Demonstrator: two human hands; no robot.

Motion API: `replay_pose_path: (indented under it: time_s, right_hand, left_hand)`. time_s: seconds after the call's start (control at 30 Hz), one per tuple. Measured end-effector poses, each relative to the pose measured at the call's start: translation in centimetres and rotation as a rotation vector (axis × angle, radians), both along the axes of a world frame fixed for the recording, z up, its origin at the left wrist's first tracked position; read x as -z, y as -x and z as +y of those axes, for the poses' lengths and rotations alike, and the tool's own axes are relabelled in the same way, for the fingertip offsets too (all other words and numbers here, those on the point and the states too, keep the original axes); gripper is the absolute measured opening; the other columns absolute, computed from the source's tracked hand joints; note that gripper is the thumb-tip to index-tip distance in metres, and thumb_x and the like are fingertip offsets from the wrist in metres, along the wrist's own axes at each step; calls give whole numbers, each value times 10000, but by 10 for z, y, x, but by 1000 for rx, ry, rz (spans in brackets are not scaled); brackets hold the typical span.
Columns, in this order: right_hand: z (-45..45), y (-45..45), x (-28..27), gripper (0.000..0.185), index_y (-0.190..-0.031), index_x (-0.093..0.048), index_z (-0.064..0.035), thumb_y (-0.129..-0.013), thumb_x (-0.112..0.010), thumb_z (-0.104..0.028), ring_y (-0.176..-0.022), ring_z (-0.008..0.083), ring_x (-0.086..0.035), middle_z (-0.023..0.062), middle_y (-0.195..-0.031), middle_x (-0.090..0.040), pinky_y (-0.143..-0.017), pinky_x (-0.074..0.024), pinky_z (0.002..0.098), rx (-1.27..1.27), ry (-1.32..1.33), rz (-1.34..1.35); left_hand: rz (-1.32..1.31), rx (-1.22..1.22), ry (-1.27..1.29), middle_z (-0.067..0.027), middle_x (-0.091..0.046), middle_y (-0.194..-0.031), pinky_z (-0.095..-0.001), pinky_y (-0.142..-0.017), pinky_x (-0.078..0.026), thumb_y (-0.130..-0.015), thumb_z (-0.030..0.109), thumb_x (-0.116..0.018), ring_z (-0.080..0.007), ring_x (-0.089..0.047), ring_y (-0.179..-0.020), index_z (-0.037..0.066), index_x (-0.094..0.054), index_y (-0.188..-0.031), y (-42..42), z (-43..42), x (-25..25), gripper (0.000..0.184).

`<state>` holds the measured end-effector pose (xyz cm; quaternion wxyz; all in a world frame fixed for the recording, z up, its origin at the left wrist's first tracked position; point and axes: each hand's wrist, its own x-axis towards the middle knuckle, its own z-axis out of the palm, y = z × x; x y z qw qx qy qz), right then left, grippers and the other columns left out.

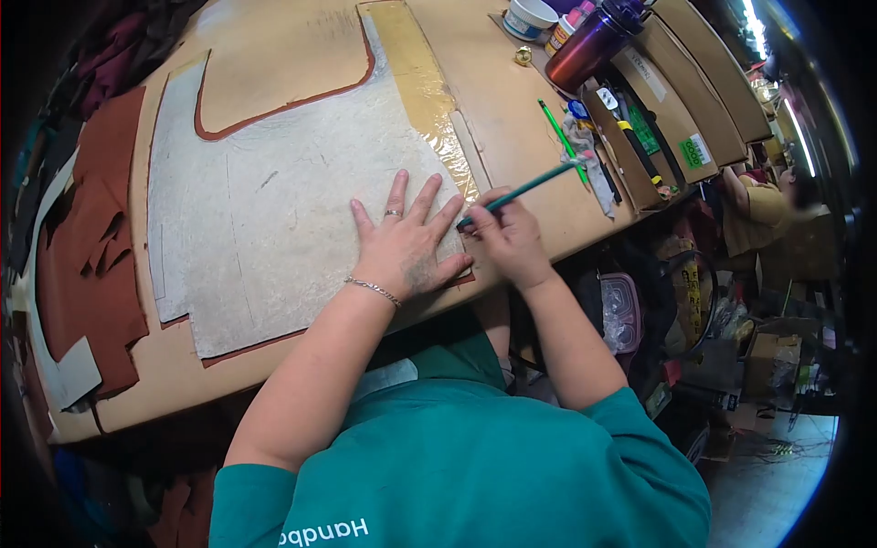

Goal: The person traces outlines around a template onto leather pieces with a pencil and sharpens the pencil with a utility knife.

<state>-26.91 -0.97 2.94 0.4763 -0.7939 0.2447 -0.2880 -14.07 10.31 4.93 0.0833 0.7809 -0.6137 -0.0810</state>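
The left hand (411,245) lies flat, fingers spread, on the pale sheet (292,219) at the table's (493,82) near edge. The right hand (513,242) pinches a dark green pencil (539,184), its tip at the sheet's right edge.

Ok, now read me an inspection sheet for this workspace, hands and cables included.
Surface: tan tabletop, partly covered
Work things: pale sheet over red-brown material; dark green pencil
Clutter: metallic bottle, bright green pen, cardboard boxes near the far right corner
Hands: left hand spread on the pale sheet; right hand holding the dark green pencil at its edge
Cables: none identifiable
Surroundings: another person to the right
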Motion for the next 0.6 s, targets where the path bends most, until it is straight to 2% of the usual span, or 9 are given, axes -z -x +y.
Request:
replay_pose_path:
  time_s: [0.1,0.2,0.23,0.33,0.37,0.4,0.43,0.5,0.6]
  right_hand:
    - [-24,24,1,82,-922,-473,-33,-881,-514,-91,-682,71,-553,24,-773,-544,-628,-468,209,88,-190,-61]
    - [-7,9,0,92,-888,-498,-24,-846,-556,-81,-622,118,-581,66,-710,-568,-574,-469,251,63,-22,-24]
    - [0,3,0,83,-877,-496,-17,-855,-545,-81,-647,109,-574,50,-730,-558,-579,-465,239,43,11,-24]
    - [-25,23,11,75,-873,-507,-27,-873,-523,-101,-656,82,-527,22,-732,-532,-590,-446,220,81,-82,-34]
    - [-31,34,0,75,-876,-509,-31,-881,-512,-107,-652,74,-506,14,-731,-525,-594,-435,215,134,-101,25]
    - [-42,47,-1,66,-885,-501,-34,-881,-509,-99,-654,74,-500,11,-736,-524,-590,-430,213,184,-8,93]
    - [-44,52,-7,69,-908,-488,-37,-889,-497,-103,-660,72,-515,13,-739,-526,-592,-436,208,177,66,27]
    - [-32,49,-23,99,-919,-473,-41,-905,-483,-138,-668,80,-554,37,-762,-550,-597,-444,197,201,-91,-116]
    - [-25,41,-22,111,-946,-454,-41,-910,-475,-144,-677,85,-564,49,-801,-563,-574,-434,191,131,-73,-121]
  left_hand:
    - [14,-3,-4,-12,-152,-1449,-740,-878,-152,-740,616,-463,-331,-79,-1333,300,-287,-1348,0,0,0,707]
    - [34,-6,-29,-11,-150,-1450,-741,-883,-134,-739,621,-459,-328,-75,-1335,297,-290,-1347,-1,0,-3,710]
    - [93,-14,-27,-5,-164,-1448,-725,-915,-100,-738,593,-482,-303,-53,-1342,286,-310,-1341,-1,1,-6,699]
    - [97,-9,-32,-5,-137,-1455,-736,-899,-99,-741,621,-455,-317,-47,-1340,294,-282,-1352,-2,1,-1,714]
    - [108,-1,-43,-4,-134,-1456,-735,-899,-96,-742,620,-453,-315,-44,-1340,292,-279,-1354,-2,2,-1,716]
    - [118,1,-50,-3,-132,-1457,-735,-900,-93,-744,619,-452,-314,-41,-1341,290,-276,-1356,-2,2,-2,717]
    - [126,-6,-55,-2,-129,-1458,-735,-901,-90,-746,618,-450,-312,-38,-1341,287,-272,-1358,-3,2,-3,718]
    - [166,11,-98,-10,-126,-1459,-737,-900,-83,-745,614,-457,-308,-37,-1342,268,-265,-1364,-6,3,-10,734]
    - [255,-49,23,-75,-181,-1439,-673,-950,-134,-771,582,-461,-322,-91,-1332,197,-286,-1355,-13,13,-9,721]
